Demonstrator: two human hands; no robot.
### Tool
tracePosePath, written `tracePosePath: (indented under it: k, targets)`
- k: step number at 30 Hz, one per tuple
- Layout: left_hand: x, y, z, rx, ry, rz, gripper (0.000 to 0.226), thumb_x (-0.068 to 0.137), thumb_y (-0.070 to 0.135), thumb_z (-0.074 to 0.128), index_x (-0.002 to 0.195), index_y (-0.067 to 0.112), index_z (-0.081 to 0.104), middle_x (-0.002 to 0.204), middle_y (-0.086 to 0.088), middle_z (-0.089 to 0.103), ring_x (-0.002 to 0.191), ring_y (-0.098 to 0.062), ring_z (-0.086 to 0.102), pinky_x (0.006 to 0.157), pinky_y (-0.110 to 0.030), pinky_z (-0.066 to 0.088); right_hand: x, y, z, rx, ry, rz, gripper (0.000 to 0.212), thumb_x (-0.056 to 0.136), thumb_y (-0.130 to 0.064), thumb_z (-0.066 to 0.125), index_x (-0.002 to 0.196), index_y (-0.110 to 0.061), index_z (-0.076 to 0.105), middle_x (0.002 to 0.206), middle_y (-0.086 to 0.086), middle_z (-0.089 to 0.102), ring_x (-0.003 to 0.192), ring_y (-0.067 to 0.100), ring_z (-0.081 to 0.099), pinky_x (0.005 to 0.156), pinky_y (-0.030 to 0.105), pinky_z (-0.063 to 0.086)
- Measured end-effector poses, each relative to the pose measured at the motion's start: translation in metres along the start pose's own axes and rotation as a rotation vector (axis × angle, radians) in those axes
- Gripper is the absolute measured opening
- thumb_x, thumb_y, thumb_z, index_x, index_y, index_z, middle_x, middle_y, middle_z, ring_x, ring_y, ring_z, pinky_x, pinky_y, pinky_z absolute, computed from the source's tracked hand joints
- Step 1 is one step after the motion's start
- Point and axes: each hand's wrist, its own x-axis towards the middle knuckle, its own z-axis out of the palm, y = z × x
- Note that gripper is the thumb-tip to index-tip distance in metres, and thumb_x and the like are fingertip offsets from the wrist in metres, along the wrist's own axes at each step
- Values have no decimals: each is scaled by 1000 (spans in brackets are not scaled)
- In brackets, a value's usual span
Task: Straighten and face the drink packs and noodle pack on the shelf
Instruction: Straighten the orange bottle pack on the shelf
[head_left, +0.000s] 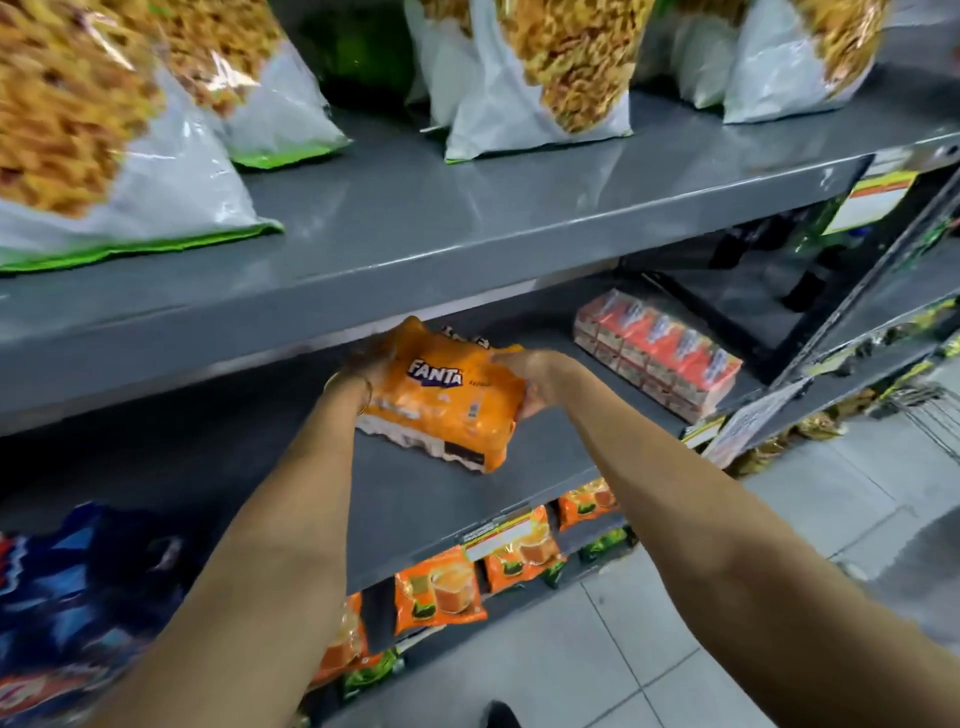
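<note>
Now the Fanta pack (441, 402) is sitting tilted on the middle shelf (519, 467), bare shelf lying left and near, red cartons (657, 358) well apart on its right. Left hand (366, 364) and right hand (535, 382) are gripping its ends, arms outstretched.

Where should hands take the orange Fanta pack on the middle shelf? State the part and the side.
Grip the Fanta pack by its two short ends, left hand and right hand coming from the aisle. It lies flat and wide with soft wrap, so end holds probably steer it best.
</note>
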Motion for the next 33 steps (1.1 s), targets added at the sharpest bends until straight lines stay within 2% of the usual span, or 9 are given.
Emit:
tracePosePath:
  k: [2,9,13,15,20,24,27,30,33]
  targets:
    - [2,-4,-1,3,-20,-16,74,85,65,46,141,17,44,146,-10,48,131,-32,47,110,-44,38,10,1,-1,-15,-10,7,87,85,-26,68,152,-15,14,158,12,23,143,38,28,111,59,30]
    - [-3,-25,-5,-106,153,-5,61,86,44,61,135,10,50,138,-17,55,125,-36,53,103,-44,44,10,4,-3,-116,110,-186,83,80,-13,74,146,-9,25,152,17,33,136,40,39,103,61,40]
    - [-29,-47,7,-279,288,94,56,82,27,71,127,1,53,128,-22,61,117,-38,58,98,-44,47,5,9,-11,-236,209,-372,89,66,-17,84,138,-6,32,142,14,47,126,34,51,99,49,48]
    - [-41,-57,12,-294,282,127,58,76,18,76,124,-1,50,125,-24,62,114,-39,60,98,-50,48,-5,17,-15,-286,227,-458,93,70,-9,80,143,-2,23,142,15,44,129,33,46,101,41,45]
    - [-60,-80,20,-98,102,134,84,62,4,86,133,3,40,133,-21,55,120,-39,56,102,-53,46,-4,49,-27,-615,286,-586,97,67,-9,82,144,-6,22,140,18,47,126,37,48,97,45,43]
    - [-48,-81,-5,13,-130,26,95,65,0,82,145,7,32,147,-17,44,134,-35,44,111,-53,36,-10,44,-33,-615,255,-474,107,70,-13,81,151,-9,11,150,17,35,135,35,40,106,44,41]
    - [-38,-67,-28,-84,24,-19,85,77,-12,64,149,9,25,150,-15,40,135,-34,42,111,-49,38,-22,34,-37,-598,93,-122,97,78,-14,76,151,-4,13,157,18,21,141,37,33,111,45,38]
    - [-34,-42,-28,-370,200,60,53,94,8,47,145,12,34,148,-12,42,136,-33,41,112,-46,37,-42,31,-37,-388,-158,14,80,88,-21,66,149,1,19,154,24,27,139,37,37,110,43,39]
    - [-39,-18,-10,-584,73,12,62,95,54,33,143,15,40,148,-12,45,134,-31,44,112,-47,35,-48,26,-26,-132,-222,-77,89,87,-42,61,150,-2,13,150,31,30,132,45,43,102,51,43]
